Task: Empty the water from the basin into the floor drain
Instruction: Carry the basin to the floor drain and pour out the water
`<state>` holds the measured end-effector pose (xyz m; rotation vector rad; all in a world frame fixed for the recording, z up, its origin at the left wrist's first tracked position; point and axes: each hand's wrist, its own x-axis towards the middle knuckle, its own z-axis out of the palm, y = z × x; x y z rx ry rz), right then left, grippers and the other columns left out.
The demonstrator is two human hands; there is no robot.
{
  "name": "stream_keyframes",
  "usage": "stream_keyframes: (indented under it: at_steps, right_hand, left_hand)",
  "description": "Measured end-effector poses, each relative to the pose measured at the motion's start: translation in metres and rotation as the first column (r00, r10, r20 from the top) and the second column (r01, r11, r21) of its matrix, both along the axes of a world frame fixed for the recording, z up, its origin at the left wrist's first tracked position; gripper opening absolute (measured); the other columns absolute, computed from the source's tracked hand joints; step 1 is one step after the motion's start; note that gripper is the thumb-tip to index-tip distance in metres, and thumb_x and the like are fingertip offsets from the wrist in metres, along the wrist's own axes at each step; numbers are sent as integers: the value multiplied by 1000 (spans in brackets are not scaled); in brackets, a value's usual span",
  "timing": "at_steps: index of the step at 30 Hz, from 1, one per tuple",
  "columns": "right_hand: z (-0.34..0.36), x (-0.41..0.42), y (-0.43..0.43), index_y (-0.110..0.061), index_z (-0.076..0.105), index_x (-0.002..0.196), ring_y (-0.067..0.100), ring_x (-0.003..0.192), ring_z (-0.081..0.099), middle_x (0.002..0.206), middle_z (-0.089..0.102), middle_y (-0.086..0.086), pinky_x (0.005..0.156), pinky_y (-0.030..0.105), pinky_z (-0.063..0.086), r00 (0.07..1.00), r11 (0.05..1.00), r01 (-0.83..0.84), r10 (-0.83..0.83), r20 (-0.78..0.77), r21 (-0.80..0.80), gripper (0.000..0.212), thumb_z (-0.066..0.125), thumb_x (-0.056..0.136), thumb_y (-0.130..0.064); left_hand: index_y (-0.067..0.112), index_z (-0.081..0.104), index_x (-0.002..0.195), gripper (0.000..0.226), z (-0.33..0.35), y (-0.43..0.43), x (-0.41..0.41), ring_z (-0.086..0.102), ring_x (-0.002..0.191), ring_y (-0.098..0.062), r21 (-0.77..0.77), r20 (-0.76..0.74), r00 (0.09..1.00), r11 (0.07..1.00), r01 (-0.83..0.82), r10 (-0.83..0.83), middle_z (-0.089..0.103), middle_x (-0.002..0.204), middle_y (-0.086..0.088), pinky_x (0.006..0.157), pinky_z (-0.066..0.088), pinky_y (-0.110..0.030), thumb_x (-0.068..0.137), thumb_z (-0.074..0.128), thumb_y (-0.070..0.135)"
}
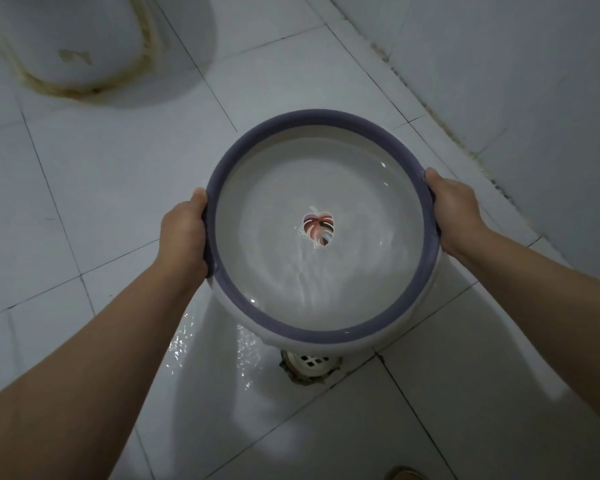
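Note:
A round white basin with a purple rim [243, 140] hangs above the tiled floor, held at both sides. My left hand [184, 233] grips its left rim and my right hand [454, 213] grips its right rim. Clear, rippling water fills the basin, and a pink leaf picture [317, 228] shows on its bottom. The basin's near edge sits lower, right over the white floor drain [310, 363], which is partly hidden by the basin. Water glistens on the tiles around the drain.
A white toilet base [73, 46] with a stained floor seam stands at the far left. A tiled wall [516, 81] rises at the right, close to the basin. A brown slipper tip [404, 474] shows at the bottom edge.

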<state>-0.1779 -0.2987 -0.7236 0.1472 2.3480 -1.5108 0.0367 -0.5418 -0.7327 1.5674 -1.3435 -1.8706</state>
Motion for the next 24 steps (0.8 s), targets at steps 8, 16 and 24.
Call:
stream_keyframes:
  at_steps: [8,16,24]
  right_hand:
    - [3,1,-1,-13,58,70,23,66,55,65,58,7,62,34,42,1000,1000,-10,10,-26,12,28,54,82,-38]
    - [5,-2,0,-14,58,69,23,66,55,66,58,7,62,32,43,999,1000,-4,4,-44,8,30,53,83,-40]
    - [5,-2,2,-15,56,64,24,66,55,67,57,8,62,33,42,999,1000,13,-13,-43,6,30,54,80,-40]
  left_hand:
    - [21,63,70,27,0,-1,-2,62,64,-15,8,2,1000,1000,2,-2,66,68,1,60,51,-29,87,54,40]
    - [19,60,69,31,5,-2,-7,62,70,-22,-12,15,1000,1000,28,-28,63,70,-2,69,51,-36,88,51,41]
    - [20,62,69,28,6,-1,-11,61,67,-18,-61,19,999,997,45,-44,65,69,-1,66,50,-34,88,50,37]
